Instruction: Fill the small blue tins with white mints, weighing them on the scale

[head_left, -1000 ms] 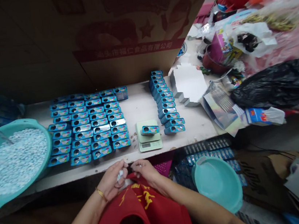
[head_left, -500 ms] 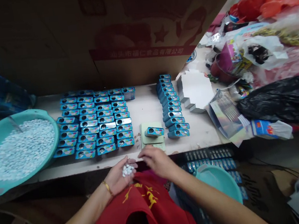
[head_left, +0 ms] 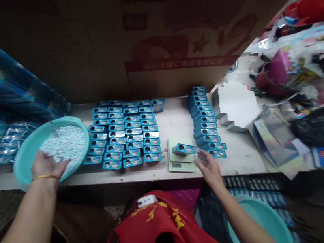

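My left hand (head_left: 46, 165) is over the teal basin (head_left: 23, 155), back upward and thumb apart from the fingers, slightly blurred. Beside it, small pale blue-white tablets (head_left: 66, 144) are heaped, with what looks like a scoop (head_left: 53, 128) standing in them. My right hand (head_left: 208, 166) is open, its fingertips close to the right end of a blue tin box (head_left: 185, 149). That box sits on a pale green digital scale (head_left: 182, 166). The right hand holds nothing that I can see.
Several rows of blue tin boxes (head_left: 129, 141) stand left of the scale, and one column of boxes (head_left: 205, 125) stands right of it. White card stacks (head_left: 235, 103) lie further right. A large carton (head_left: 98, 66) rises behind. Below the table edge is another teal basin (head_left: 260, 220).
My left hand has moved from in front of the scale to the left basin, and the tablets in its palm no longer show. My right hand has shifted right, beside the tin.
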{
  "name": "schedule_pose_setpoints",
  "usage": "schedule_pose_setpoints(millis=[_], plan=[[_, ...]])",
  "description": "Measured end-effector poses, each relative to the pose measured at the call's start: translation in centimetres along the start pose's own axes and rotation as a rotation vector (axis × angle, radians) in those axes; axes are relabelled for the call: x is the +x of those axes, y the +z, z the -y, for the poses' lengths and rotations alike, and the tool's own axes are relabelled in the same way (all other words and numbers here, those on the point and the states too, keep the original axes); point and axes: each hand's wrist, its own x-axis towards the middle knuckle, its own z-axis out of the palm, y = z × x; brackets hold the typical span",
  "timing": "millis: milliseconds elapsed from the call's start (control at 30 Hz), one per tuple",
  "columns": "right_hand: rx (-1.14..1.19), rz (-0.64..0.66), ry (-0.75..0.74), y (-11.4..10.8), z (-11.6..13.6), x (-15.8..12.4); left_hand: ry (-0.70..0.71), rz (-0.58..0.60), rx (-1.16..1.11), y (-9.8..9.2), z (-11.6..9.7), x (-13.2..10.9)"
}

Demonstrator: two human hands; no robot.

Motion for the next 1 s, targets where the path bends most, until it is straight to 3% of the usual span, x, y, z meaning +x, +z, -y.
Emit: schedule_pose_setpoints(millis=[67,167,200,267,300,333,433,533,633,833,1000], plan=[[0.065,-0.013,0.006,1.0,-1.7,1.1,0.057,-0.067,0.041,0.3,0.4,0.6],[0.031,0.036,-0.056,2.3,-2.7,2.9,0.056,-0.042,0.027,3.0,3.4,-3.2],[0.001,0.048,-0.079,2.5,-2.6,3.3,0.018,0.069,0.012,4.2,4.8,-5.4],[-0.088,0.046,-0.153,2.5,-1.6,3.5,-0.271,0.547,-0.056,6.7,8.0,-10.1],[-0.154,0.04,-0.215,2.4,-0.7,3.3,-0.435,0.665,-0.086,7.9,9.7,-12.2],[-0.233,0.037,-0.295,2.3,0.4,2.9,-0.553,0.705,-0.119,9.1,11.3,-13.9],[-0.523,0.104,-0.578,2.2,4.6,0.7,-0.814,0.714,-0.164,12.0,15.7,-16.7],[-0.777,0.261,-0.788,2.8,8.3,-1.7,-0.892,0.702,-0.203,13.9,18.2,-17.0],[-0.905,0.315,-0.926,3.6,10.1,-3.2,-0.916,0.714,-0.22,14.9,19.1,-17.0],[-1.009,0.334,-1.026,3.4,10.5,-3.5,-0.954,0.695,-0.192,15.4,19.7,-17.2],[-0.981,0.337,-0.98,2.8,10.2,-3.0,-0.924,0.663,-0.208,15.6,20.5,-17.1]])
